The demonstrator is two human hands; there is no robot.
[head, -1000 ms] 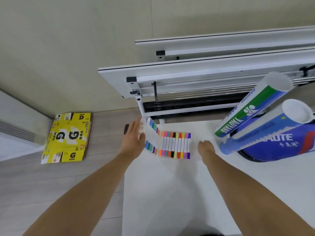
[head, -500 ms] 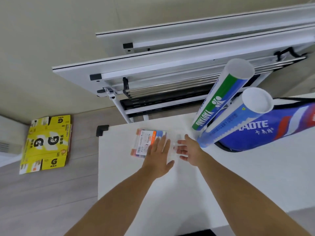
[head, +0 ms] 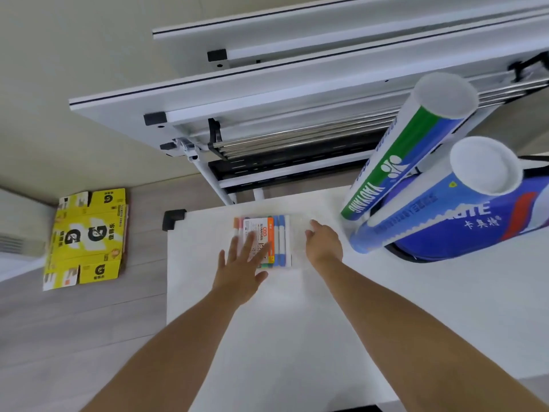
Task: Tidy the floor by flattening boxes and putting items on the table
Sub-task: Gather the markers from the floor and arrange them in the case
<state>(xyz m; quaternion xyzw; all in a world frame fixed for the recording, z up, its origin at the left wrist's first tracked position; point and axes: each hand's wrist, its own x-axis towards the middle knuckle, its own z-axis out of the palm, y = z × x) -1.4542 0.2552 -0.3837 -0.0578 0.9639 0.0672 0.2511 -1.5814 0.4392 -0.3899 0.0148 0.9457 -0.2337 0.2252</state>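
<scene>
Closest to us are our two bare forearms reaching out over the white table (head: 297, 337). Our left hand (head: 239, 270) lies flat with fingers spread, fingertips resting on the near-left part of the marker pack (head: 264, 243), not gripping anything. Our right hand (head: 324, 243) is loosely open just beside the pack's right edge, touching the clear plastic there, nothing clutched in it. The pack sits flat on the table near its far-left corner, label up, coloured pens showing on both sides. To the right, two tubes (head: 395, 165) lean up out of a blue bag (head: 475, 230) lying on the table. Down on the wood floor off to the left, a flattened yellow box (head: 86, 237) lies well apart from the table. Furthest back, folded white tables (head: 267, 93) stand against the wall.
</scene>
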